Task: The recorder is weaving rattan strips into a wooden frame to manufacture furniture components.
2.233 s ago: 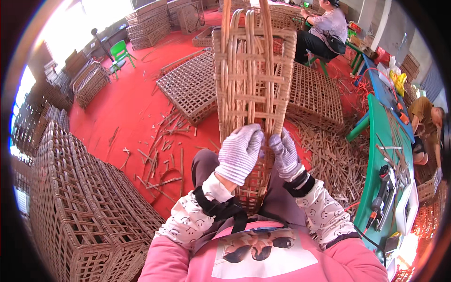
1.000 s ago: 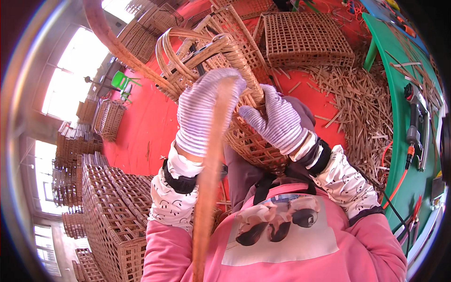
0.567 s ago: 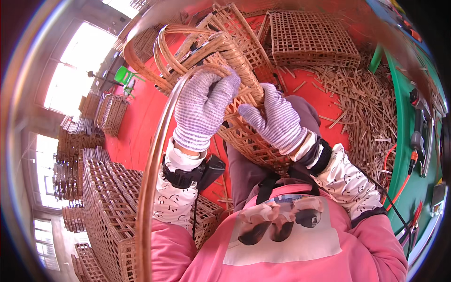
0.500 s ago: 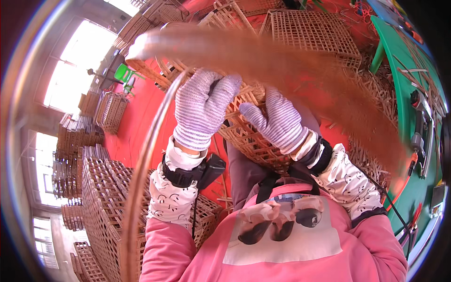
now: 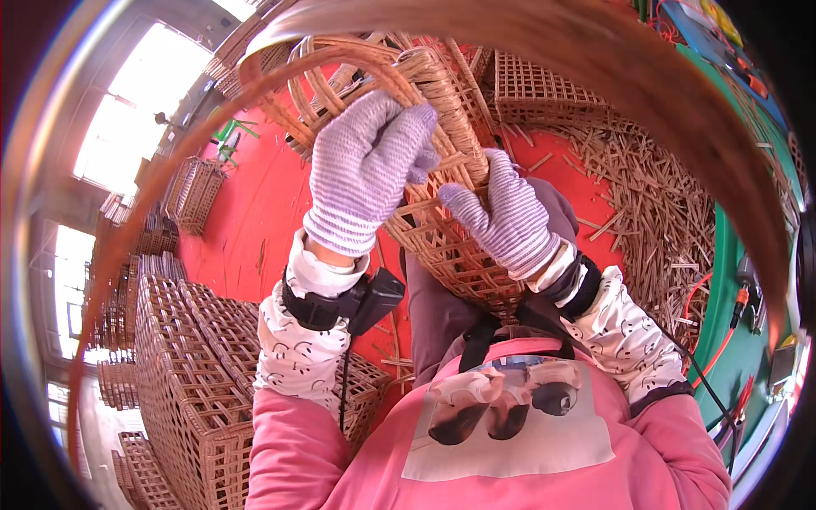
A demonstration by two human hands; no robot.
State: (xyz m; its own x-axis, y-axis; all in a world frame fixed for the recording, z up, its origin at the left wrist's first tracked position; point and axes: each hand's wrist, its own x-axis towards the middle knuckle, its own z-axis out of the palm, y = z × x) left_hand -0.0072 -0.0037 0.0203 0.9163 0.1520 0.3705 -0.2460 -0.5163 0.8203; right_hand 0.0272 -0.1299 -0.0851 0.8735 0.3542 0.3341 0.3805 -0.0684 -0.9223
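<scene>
A half-woven basket (image 5: 450, 246) of tan wicker leans against my lap, its thick wrapped rim facing up and away. My left hand (image 5: 361, 170), in a striped lilac-and-white knitted glove, is closed in a pinch at the rim. A long brown weaving strip (image 5: 153, 178) arches down to the rim beside its fingers; the fingertips partly hide where it enters. Matching glove on, my right hand (image 5: 510, 217) grips the basket's right side, thumb on the lattice and fingers around the edge. A broad blurred strip (image 5: 680, 72) sweeps close overhead from upper left to right.
Stacked lattice baskets (image 5: 183, 382) stand at the left, with another basket (image 5: 552, 89) at the far right. Cut strips (image 5: 654, 212) lie heaped on the red floor (image 5: 238, 246). A green table (image 5: 727, 340) with tools and cables borders the right side.
The overhead strip has swung up and outward, and its left part has spread further left. My left hand has shifted slightly left; more of the basket's rim shows. My right hand stays nearly in place.
</scene>
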